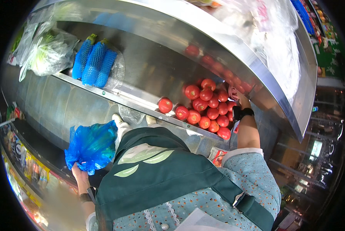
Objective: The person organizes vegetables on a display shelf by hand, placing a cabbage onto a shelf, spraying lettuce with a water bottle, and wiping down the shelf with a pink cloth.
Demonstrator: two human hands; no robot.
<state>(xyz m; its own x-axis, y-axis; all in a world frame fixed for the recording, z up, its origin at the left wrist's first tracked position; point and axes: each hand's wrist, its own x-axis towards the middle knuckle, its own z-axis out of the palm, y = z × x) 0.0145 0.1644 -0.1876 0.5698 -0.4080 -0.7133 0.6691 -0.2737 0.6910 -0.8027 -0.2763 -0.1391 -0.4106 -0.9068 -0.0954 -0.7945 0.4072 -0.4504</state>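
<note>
My left hand grips the gathered end of a blue plastic bag, which looks full and shows something greenish through its film. Over on the right, my right hand reaches to the far edge of a pile of red tomatoes on a metal shelf. Something pinkish and crumpled shows at its fingers; whether it is held is unclear. One tomato lies at the pile's left end, near the shelf's front edge.
Long vegetables in blue foam nets lie on the shelf's left part, beside bagged leafy greens. An upper metal tier overhangs the tomatoes and carries clear plastic bags. Behind my left hand stands a rack of packaged goods.
</note>
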